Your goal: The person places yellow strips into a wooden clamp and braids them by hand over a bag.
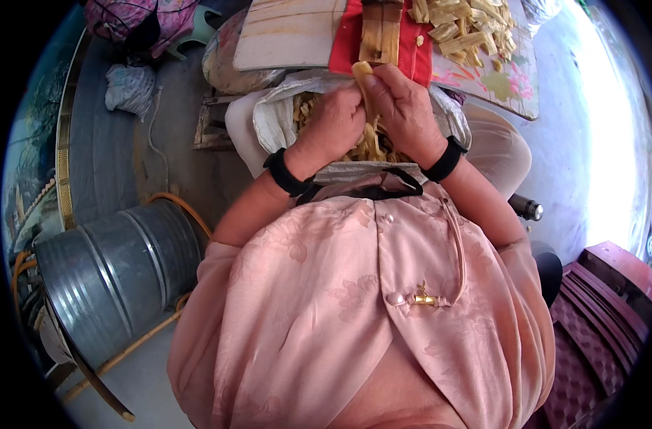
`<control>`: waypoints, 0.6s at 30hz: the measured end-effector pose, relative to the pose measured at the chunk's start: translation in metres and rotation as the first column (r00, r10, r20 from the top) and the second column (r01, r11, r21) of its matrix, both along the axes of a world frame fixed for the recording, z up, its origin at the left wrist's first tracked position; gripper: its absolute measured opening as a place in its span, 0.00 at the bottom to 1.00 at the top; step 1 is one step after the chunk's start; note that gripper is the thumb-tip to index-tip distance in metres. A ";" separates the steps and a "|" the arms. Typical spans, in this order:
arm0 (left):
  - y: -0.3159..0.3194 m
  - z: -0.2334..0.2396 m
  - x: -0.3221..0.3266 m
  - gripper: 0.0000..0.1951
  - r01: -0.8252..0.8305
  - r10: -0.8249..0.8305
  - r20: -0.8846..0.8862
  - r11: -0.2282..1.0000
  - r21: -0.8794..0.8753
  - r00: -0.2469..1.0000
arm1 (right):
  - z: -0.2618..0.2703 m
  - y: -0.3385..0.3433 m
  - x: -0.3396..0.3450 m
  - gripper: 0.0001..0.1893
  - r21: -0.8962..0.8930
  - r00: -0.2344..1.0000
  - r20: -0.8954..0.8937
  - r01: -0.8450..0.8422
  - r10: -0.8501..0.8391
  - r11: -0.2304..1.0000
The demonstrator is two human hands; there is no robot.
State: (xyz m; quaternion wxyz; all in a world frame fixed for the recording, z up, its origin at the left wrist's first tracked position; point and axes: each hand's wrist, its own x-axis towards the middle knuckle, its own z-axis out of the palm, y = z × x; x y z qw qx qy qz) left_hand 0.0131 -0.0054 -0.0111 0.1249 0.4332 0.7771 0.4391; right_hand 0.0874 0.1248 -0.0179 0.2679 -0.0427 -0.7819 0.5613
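Note:
Both my hands hold one curved, pale yellow strip, perhaps dried plant or food material, upright over an open white woven sack. My left hand is closed at its lower left side, and my right hand pinches it with thumb and fingers from the right. Inside the sack lie many similar yellow-brown pieces. Just beyond the strip's top end, a grooved wooden block rests on a red cloth. A heap of folded yellow strips is at the right on the board.
A pale board extends beyond the sack, its right part floral. At the left lie a ribbed metal drum, a bamboo pole and a tied plastic bag. A dark flask and stacked maroon panels are at the right.

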 end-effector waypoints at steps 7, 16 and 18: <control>0.006 0.004 0.005 0.22 -0.190 0.266 -0.174 0.914 0.360 0.948 | 0.012 -0.001 -0.003 0.10 -0.627 0.986 0.094 -0.046 0.135 0.778; 0.004 0.012 -0.009 0.21 0.003 0.130 -0.376 0.943 0.333 0.917 | 0.021 -0.005 0.013 0.09 -0.063 0.994 0.039 -0.095 0.097 0.993; 0.003 0.017 -0.008 0.19 0.003 0.078 -0.264 0.955 0.296 0.961 | 0.028 0.004 0.018 0.09 -0.047 0.973 0.133 -0.186 0.191 0.981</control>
